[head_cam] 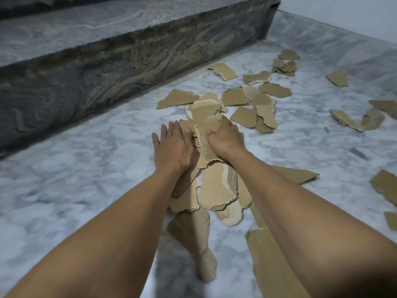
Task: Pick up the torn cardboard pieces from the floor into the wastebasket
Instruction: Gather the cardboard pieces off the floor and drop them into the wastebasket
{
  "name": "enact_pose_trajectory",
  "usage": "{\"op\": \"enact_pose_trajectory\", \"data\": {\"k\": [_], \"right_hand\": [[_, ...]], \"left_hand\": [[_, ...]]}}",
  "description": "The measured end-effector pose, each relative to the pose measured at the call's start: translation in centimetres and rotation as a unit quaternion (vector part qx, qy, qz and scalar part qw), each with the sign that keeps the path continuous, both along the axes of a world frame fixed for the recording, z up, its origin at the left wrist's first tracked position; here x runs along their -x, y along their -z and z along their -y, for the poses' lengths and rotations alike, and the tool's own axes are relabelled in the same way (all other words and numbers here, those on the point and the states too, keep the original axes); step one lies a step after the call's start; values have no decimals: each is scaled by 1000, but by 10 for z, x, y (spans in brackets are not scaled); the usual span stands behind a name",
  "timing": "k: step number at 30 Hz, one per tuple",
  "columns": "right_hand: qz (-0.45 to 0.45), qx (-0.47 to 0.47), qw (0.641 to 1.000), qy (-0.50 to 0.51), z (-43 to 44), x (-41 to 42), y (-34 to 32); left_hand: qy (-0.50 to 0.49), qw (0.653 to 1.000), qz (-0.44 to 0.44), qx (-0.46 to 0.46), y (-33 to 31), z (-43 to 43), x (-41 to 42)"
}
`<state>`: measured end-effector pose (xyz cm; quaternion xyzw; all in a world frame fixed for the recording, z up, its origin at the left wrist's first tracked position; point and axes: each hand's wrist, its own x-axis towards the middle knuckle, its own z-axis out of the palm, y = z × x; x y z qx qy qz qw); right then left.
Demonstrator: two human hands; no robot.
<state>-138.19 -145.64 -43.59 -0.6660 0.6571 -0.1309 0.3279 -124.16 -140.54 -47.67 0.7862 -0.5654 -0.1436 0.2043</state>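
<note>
Head view. Surface: floor (86, 168) of white marble with grey veining, blurred toward the lower edge. Room: one step (107, 61) of dark grey stone with a swirled grain runs along the left and far side, its paler tread above; a second riser above that is cut off by the top edge. One plain white wall (343, 14) closes the far right corner. Torn cardboard pieces (217, 186): brown, ragged-edged, all lying on the floor; more than twenty show, but they overlap too much for an exact count. Groupings: one heap at centre under the hands, one spread beyond it toward the step, one small stack near the wall, one single piece apart to the right of that, a few more along the right side. Hands: two, bare forearms reaching in from the bottom edge. Left hand (174, 145): fingers (164, 131) straight and spread, laid flat on the heap's left edge. Right hand (225, 138): fingers curled over the top piece of the heap, thumb on its corrugated edge, gripping it; fingertips hidden. Obscured: the right forearm covers part of one large near piece, and the pieces at the right are cut off by the edge.
</note>
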Motion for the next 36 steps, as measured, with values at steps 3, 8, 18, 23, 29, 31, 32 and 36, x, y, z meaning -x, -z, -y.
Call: {"op": "enact_pose_trajectory", "data": {"k": [3, 8, 18, 23, 29, 31, 32, 36], "right_hand": [[180, -7, 983, 33, -10, -11, -6], [285, -66, 941, 167, -20, -16, -13], [311, -101, 926, 189, -69, 6, -31], [412, -66, 870, 263, -89, 47, -34], [430, -5, 864, 260, -113, 112, -78], [415, 22, 875, 250, -123, 140, -99], [404, 34, 880, 247, -128, 154, -110], [334, 72, 911, 233, -153, 208, -159]], "left_hand": [[12, 999, -32, 35, -1, -4, 11], [-29, 992, -79, 90, -13, -13, 21], [-67, 963, -249, 82, -33, -43, 55], [-60, 932, -354, 56, -58, -55, 83], [3, 914, -387, 124, -98, -70, 146], [28, 910, -390, 137, -117, -73, 171], [41, 908, -392, 143, -127, -74, 185], [77, 892, -415, 163, -175, -81, 250]]}}
